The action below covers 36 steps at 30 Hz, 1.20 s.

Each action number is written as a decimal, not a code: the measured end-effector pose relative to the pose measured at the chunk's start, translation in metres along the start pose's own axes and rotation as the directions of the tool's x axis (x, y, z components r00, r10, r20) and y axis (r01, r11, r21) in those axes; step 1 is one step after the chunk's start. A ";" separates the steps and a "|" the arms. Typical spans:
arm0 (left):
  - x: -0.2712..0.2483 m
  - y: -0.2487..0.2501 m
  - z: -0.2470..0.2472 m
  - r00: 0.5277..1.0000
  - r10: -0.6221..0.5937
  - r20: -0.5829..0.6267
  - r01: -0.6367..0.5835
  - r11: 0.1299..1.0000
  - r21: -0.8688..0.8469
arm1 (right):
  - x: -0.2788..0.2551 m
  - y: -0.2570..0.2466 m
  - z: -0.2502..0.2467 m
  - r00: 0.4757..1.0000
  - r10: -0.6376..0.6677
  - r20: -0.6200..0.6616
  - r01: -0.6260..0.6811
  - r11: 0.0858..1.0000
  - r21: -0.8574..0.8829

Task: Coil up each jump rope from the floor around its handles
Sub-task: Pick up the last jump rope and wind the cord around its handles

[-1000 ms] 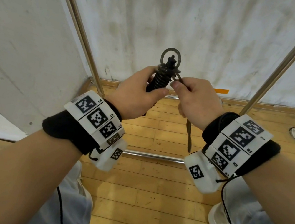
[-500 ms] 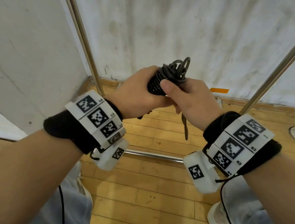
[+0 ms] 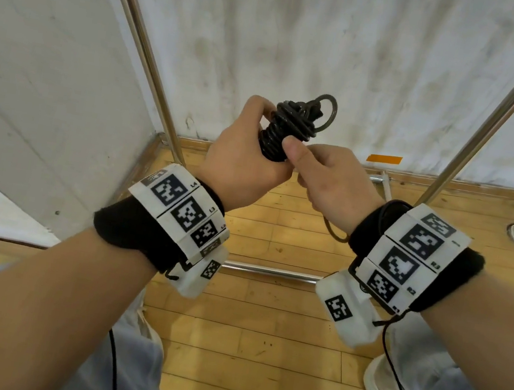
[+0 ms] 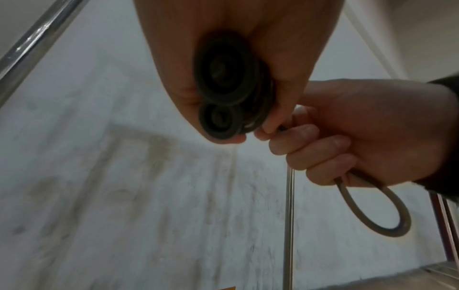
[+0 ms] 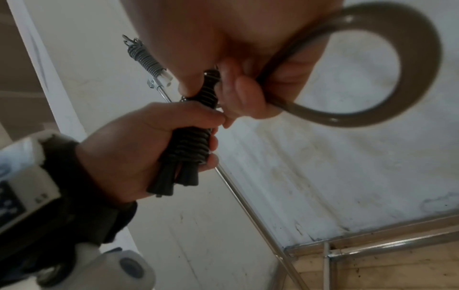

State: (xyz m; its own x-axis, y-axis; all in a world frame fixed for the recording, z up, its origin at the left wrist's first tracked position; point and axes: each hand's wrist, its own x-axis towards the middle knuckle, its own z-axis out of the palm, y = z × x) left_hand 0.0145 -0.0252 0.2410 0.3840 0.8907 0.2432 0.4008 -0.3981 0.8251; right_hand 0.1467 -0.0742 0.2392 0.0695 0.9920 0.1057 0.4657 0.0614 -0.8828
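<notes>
- Nearest the person, the left hand (image 3: pixel 244 162) is wrapping its fingers around the lower part of the jump rope handles (image 5: pixel 183 155), two black handles held side by side and upright, with their butt ends poking out below the fist in the right wrist view.
- Just right of it, the right hand (image 3: pixel 335 187) is curling closed on the free rope end (image 4: pixel 377 208), with the thumb lying against the coil (image 3: pixel 275 136); the remaining slack is hanging out of the fist as one small loop by the wrist.
- The jump rope is sitting between the two hands at chest height, well above the wooden floor (image 3: pixel 257 348); most of it is already wound in tight turns up the handles, and a round loop (image 3: pixel 325 114) is standing out above the top of the bundle.
- By the look of it, the cord is a smooth, rubbery one: light, springy and likely to slip, so the turns are probably wanting to unwind once tension drops.
- The handles are rigid and are giving the firm place to hold; gripping low on them, as the left hand is doing, is leaving the upper part free for winding.
- The tail is best held close to the coil, so the last turn is staying taut while it is tucked.
- Farther off, slanting metal rails (image 3: pixel 143 50) are leaning against a stained white wall (image 3: pixel 309 33), with an orange tape mark (image 3: pixel 384 159) near its base.
</notes>
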 end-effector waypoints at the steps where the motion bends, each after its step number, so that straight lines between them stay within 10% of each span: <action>1: 0.001 0.001 0.001 1.000 -0.012 0.025 0.013 1.000 -0.023 | 0.000 0.000 -0.001 1.000 -0.015 -0.020 0.014 1.000 -0.014; 11: -0.001 0.002 0.007 0.998 -0.008 0.066 0.000 0.993 0.116 | 0.001 0.001 0.000 0.996 0.079 -0.041 -0.085 0.982 -0.168; 18: 0.004 0.008 -0.005 0.939 -0.062 0.339 0.092 0.993 -0.075 | 0.003 0.005 -0.011 0.997 0.064 -0.042 -0.072 0.973 -0.220; 28: -0.002 0.008 -0.002 0.996 -0.028 0.090 0.021 0.996 0.085 | 0.004 0.002 -0.009 0.997 0.034 -0.070 -0.045 0.985 -0.166; 36: 0.000 0.008 -0.019 0.944 -0.108 0.313 0.160 0.976 -0.146 | 0.002 0.003 -0.017 1.000 0.009 -0.022 -0.010 1.000 -0.027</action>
State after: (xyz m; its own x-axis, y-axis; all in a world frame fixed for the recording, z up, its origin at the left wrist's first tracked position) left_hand 0.0021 -0.0238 0.2572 0.5791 0.8150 -0.0191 0.3311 -0.2137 0.9191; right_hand 0.1626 -0.0743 0.2446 0.0929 0.9899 0.1075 0.4889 0.0487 -0.8710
